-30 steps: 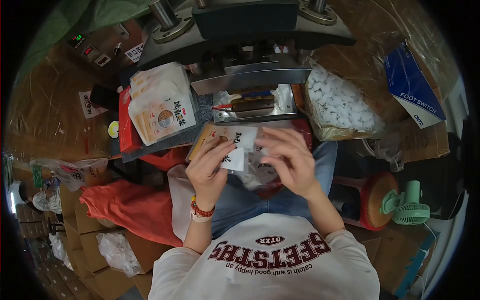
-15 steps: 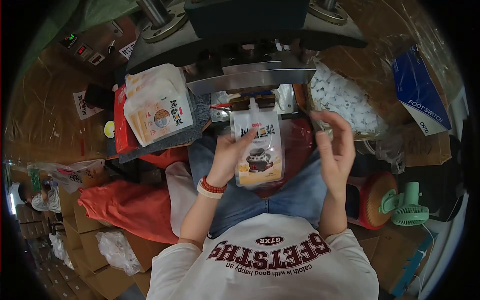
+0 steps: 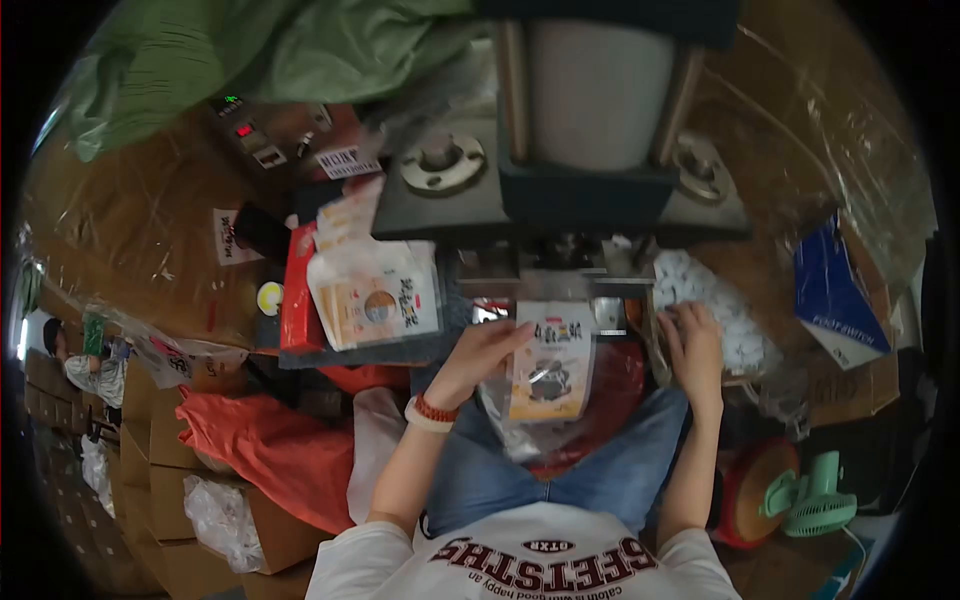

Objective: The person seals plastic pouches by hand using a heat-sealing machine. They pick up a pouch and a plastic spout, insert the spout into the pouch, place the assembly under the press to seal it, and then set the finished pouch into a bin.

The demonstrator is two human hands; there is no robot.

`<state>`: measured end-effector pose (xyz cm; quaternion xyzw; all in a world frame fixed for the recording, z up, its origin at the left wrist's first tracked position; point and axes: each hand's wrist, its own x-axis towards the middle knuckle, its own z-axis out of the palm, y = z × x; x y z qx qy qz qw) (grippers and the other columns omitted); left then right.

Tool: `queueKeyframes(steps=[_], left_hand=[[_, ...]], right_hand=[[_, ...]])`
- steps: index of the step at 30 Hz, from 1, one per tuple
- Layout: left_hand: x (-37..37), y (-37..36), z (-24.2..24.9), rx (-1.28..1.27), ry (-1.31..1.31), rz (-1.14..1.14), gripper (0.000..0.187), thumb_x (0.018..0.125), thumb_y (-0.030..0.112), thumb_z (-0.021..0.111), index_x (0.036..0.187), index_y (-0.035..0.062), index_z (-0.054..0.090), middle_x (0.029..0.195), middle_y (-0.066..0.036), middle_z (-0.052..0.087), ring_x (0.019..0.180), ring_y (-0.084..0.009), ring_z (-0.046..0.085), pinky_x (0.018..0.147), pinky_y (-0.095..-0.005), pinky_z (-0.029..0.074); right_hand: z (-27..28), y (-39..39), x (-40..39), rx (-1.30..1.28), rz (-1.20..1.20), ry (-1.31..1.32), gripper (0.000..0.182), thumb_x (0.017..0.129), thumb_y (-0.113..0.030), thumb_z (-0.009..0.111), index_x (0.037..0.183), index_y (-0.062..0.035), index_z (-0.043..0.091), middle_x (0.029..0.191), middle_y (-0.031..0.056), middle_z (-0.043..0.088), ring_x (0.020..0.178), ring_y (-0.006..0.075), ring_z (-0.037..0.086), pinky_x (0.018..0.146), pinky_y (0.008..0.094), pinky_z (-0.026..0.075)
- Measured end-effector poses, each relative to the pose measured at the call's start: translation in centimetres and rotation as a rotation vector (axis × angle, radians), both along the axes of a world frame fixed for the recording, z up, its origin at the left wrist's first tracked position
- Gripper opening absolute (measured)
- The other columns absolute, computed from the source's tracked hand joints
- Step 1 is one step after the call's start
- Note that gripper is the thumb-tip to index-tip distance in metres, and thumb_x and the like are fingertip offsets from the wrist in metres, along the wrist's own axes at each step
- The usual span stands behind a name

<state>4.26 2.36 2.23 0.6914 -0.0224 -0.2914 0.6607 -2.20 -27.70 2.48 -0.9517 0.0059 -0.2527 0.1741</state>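
A printed white pouch (image 3: 552,375) with a dark picture and yellow lower edge lies in front of the press, above my lap. My left hand (image 3: 490,355) has its thumb on the pouch's left side and fingers behind it. The pouch's top end reaches under the press head (image 3: 560,285), so its spout is hidden. My right hand (image 3: 694,350) rests at the left edge of a heap of small white plastic pieces (image 3: 735,325), its fingers bent slightly and apart. Nothing shows in it.
A stack of similar pouches (image 3: 375,300) lies on a grey cloth to the left, beside a red box (image 3: 302,290). A blue foot-switch box (image 3: 840,290) stands on the right. Below it is a green fan (image 3: 822,500). Cartons (image 3: 180,500) are at lower left.
My view has tilted up, showing more of the press. My right hand has gone from beside the pouch to the white pieces. My left hand still holds the pouch, its spout now out of sight.
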Motion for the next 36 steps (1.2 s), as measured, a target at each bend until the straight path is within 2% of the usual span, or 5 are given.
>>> queueKeyframes(steps=[6,19,24,26,36], left_hand=[[4.7,9.8,7.1,0.087,-0.893,0.645,0.024,0.095,0.018,0.058,0.105,-0.0016,0.066,0.087,-0.008,0.07,0.077,-0.0103,0.065,0.068,-0.0239,0.05],[30.8,-1.8,10.0,0.34,-1.672,0.08,0.04,0.085,0.016,0.06,0.124,0.0082,0.056,0.121,-0.023,0.058,0.109,-0.0377,0.056,0.094,-0.0422,0.043],[36.2,-3.8,8.9,1.334,-1.331,-0.274,0.035,0.082,0.011,0.06,0.116,0.0087,0.059,0.12,-0.021,0.058,0.114,-0.0339,0.054,0.099,-0.0421,0.038],[38.5,-2.6,7.6,0.245,-1.272,0.338,0.039,0.085,0.016,0.058,0.123,0.0101,0.057,0.128,-0.018,0.055,0.12,-0.0316,0.051,0.102,-0.0403,0.037],[34.9,3.9,8.5,0.969,-1.601,0.505,0.051,0.094,0.036,0.05,0.138,0.0097,0.045,0.142,-0.011,0.044,0.13,-0.0305,0.04,0.11,-0.0383,0.03]], right_hand=[[-1.4,0.7,0.6,0.186,-0.033,0.003,0.011,0.086,-0.007,0.059,0.095,-0.0013,0.061,0.092,0.0141,0.057,0.082,0.0344,0.057,0.074,0.0419,0.044],[-2.5,1.1,0.2,0.289,-0.139,-0.161,0.013,0.091,-0.009,0.058,0.097,0.0003,0.063,0.085,0.0154,0.065,0.069,0.0276,0.062,0.061,0.0324,0.048],[-2.6,1.1,0.1,0.306,-0.17,-0.114,0.013,0.091,-0.01,0.058,0.096,0.0005,0.064,0.083,0.0149,0.065,0.068,0.0258,0.062,0.061,0.0309,0.048],[-2.0,1.5,0.0,0.302,-0.193,-0.075,0.013,0.091,-0.009,0.058,0.096,0.0011,0.064,0.082,0.0149,0.065,0.068,0.0248,0.062,0.061,0.0303,0.048],[-3.1,0.9,0.3,0.317,-0.168,-0.125,0.011,0.09,-0.007,0.059,0.094,0.0021,0.063,0.082,0.0151,0.065,0.071,0.0248,0.064,0.064,0.0317,0.05]])
